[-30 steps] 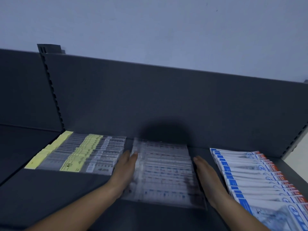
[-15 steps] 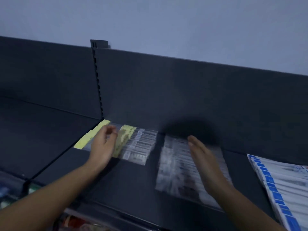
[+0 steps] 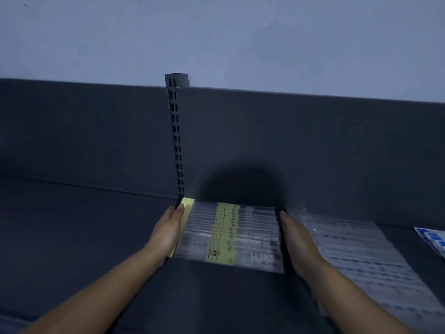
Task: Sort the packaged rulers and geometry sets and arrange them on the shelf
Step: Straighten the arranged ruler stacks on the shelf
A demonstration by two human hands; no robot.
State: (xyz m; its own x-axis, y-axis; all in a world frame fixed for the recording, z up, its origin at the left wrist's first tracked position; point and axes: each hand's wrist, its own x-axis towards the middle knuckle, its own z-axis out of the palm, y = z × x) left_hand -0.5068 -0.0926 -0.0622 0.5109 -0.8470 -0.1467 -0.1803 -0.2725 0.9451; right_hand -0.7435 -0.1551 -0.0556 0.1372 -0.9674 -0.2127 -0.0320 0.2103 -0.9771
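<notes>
A fanned row of clear ruler packs with yellow labels lies on the dark grey shelf, against the back panel. My left hand presses flat on the row's left, yellow end. My right hand stands edge-on against its right end. Both hands are flat with straight fingers and grip nothing. Right of my right hand lies a second row of clear ruler packs with blue print, blurred. At the far right edge, blue-and-white geometry set packs just show.
A slotted upright post rises from the shelf's back left of the yellow row. The dark back panel runs behind everything. A neighbouring shelf bay lies left of the post.
My view turned left. My right hand left the blue-print row and went to the right end of the yellow-label row; my left hand settled on its left end.
</notes>
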